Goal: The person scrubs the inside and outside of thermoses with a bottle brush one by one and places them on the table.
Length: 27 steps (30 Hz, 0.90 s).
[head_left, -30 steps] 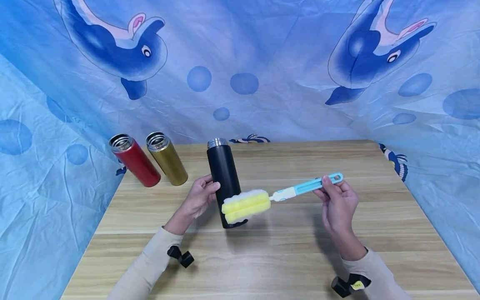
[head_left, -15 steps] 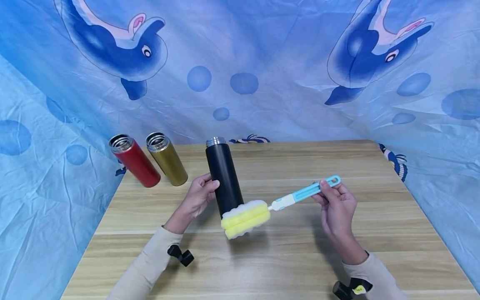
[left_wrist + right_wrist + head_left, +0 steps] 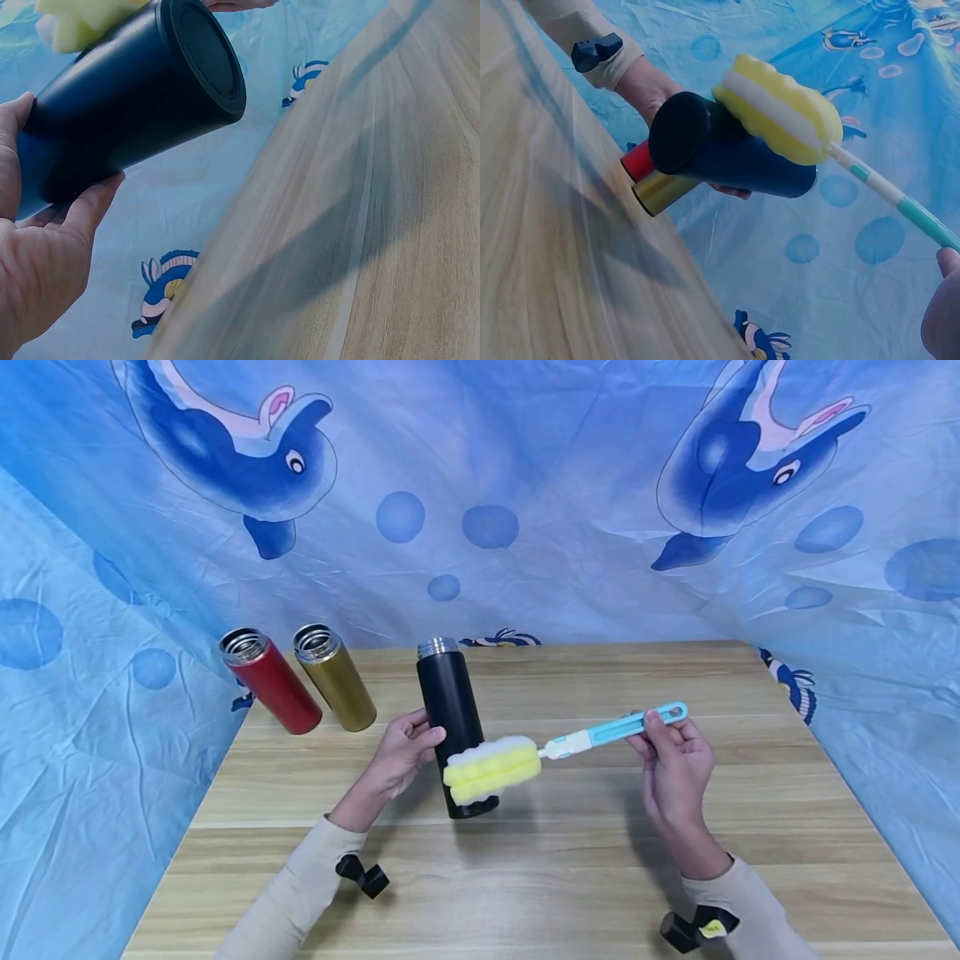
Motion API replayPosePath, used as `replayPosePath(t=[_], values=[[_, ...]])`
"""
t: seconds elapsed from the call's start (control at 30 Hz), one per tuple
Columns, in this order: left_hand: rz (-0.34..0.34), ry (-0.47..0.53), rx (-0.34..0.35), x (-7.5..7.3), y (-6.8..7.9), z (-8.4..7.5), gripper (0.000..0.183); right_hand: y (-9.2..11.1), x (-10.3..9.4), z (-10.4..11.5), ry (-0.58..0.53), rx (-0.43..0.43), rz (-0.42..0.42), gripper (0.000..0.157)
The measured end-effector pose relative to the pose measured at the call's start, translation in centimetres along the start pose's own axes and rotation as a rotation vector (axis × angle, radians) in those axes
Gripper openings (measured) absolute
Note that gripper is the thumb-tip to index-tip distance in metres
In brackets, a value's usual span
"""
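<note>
My left hand (image 3: pixel 401 756) grips a black metal flask (image 3: pixel 450 697) around its middle, lifted off the table and leaning slightly left. Its threaded steel neck has no cap on. The flask's flat base (image 3: pixel 206 56) faces the left wrist camera. In my right hand (image 3: pixel 678 768) is a bottle brush, its light blue and white handle (image 3: pixel 618 728) pinched near the looped end between thumb and fingers. The yellow and white sponge head (image 3: pixel 492 770) lies across the lower side of the flask; in the right wrist view the sponge (image 3: pixel 780 112) is against the flask's wall.
A red flask (image 3: pixel 273 685) and a gold flask (image 3: pixel 337 681), both uncapped, stand side by side at the table's back left. The wooden table (image 3: pixel 600 877) ends at a blue sheet (image 3: pixel 562 585) printed with dolphins, which hangs behind and at both sides.
The sponge head moved down along the black flask toward its base, then back up. The flask shifted very slightly. Both hands keep their hold.
</note>
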<state>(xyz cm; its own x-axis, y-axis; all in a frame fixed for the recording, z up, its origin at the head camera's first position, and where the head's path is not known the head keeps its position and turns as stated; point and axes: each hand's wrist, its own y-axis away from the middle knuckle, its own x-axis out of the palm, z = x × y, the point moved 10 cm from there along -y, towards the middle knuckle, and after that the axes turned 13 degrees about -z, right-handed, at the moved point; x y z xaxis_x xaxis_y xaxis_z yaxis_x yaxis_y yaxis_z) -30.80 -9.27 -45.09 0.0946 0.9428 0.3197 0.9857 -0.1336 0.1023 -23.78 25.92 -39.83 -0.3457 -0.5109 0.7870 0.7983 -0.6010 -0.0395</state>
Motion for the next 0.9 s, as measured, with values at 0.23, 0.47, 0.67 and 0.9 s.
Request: replayPosePath(t=[0.23, 0.47, 0.67, 0.9], values=[[-0.021, -0.053, -0.014, -0.2, 0.3, 0.4, 0.06, -0.3, 0.5, -0.1, -0.025, -0.018, 0.014, 0.005], [-0.045, -0.049, -0.023, -0.3, 0.3, 0.4, 0.058, -0.7, 1.2, -0.1, -0.034, -0.034, 0.026, 0.006], [-0.034, -0.053, -0.02, -0.2, 0.2, 0.5, 0.057, -1.2, 1.5, 0.0, -0.035, -0.048, 0.011, 0.007], [-0.034, -0.061, -0.036, -0.2, 0.3, 0.8, 0.057, -1.8, 2.0, 0.1, -0.033, -0.068, 0.01, 0.014]])
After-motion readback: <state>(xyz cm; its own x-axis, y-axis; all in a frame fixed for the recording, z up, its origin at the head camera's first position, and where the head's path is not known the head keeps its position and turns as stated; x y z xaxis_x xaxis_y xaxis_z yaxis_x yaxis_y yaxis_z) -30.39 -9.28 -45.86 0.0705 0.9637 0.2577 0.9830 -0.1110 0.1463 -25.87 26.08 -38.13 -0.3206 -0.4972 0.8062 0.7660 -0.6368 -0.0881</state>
